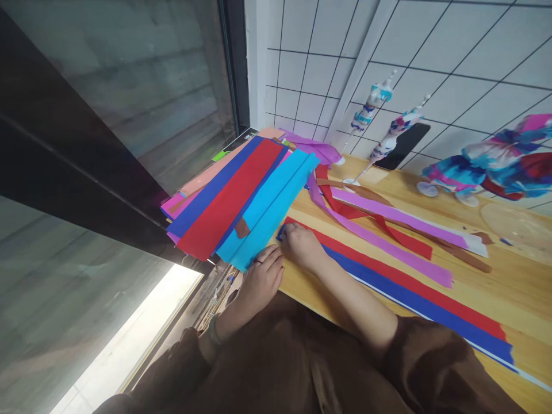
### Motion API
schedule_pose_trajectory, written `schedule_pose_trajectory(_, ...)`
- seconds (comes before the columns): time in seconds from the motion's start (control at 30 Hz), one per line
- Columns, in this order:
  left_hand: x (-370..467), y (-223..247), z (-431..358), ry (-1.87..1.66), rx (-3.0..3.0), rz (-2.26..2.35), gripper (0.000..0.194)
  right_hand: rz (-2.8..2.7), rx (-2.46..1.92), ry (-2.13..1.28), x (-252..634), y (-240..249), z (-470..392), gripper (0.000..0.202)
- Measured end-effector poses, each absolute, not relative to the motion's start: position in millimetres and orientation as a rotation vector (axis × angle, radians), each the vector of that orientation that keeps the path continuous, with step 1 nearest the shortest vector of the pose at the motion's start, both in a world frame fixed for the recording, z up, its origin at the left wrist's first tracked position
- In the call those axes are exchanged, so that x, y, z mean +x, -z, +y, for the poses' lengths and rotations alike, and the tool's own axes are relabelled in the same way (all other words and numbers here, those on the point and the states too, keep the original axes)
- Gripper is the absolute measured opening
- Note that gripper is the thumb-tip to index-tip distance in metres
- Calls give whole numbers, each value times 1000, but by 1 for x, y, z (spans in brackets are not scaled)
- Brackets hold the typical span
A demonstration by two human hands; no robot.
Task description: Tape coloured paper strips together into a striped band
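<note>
A wooden table (495, 299) forms the base. At ten o'clock from the right hand (302, 244) lies a fanned stack of strips (235, 198), seemingly aside to leave room. A blue strip (414, 301) and red strip (414, 283) stretch toward four o'clock, probably laid lengthwise to stay straight. The right hand curls nearly closed at their near end, its grip hidden. At eight o'clock, the left hand (263, 273), half-bent, meets the stack's edge; I cannot tell whether it grasps any. A thin white stick (530, 378) follows the blue edge.
</note>
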State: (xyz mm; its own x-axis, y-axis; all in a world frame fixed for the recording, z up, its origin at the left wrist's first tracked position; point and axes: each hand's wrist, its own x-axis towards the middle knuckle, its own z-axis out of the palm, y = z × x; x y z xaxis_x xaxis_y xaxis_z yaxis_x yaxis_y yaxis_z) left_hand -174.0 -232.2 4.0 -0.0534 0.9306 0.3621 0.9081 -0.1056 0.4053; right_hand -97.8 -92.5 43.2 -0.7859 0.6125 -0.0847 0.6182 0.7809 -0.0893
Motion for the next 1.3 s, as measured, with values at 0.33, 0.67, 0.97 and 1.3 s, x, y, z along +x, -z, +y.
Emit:
schedule_pose_trajectory(0.33, -176, -6, -231, -834, 2179, 2066, 28, 2982, 1172, 373, -46, -56, -99, 18)
schedule_pose_trajectory(0.67, -166, -21, -221, -944, 2205, 2015, 31, 2925, 1522, 796, 59, -55, -122, 14)
schedule_pose_trajectory(0.97, -90, -36, -177, -612, 2577, 1933, 31, 2794, 1747, 1216, 118, -72, -153, 18)
schedule_pose_trajectory(1.3, -11, -60, -159, -646, 2721, 1475, 25, 2569, 2054, 1844, 181, -53, -145, 24)
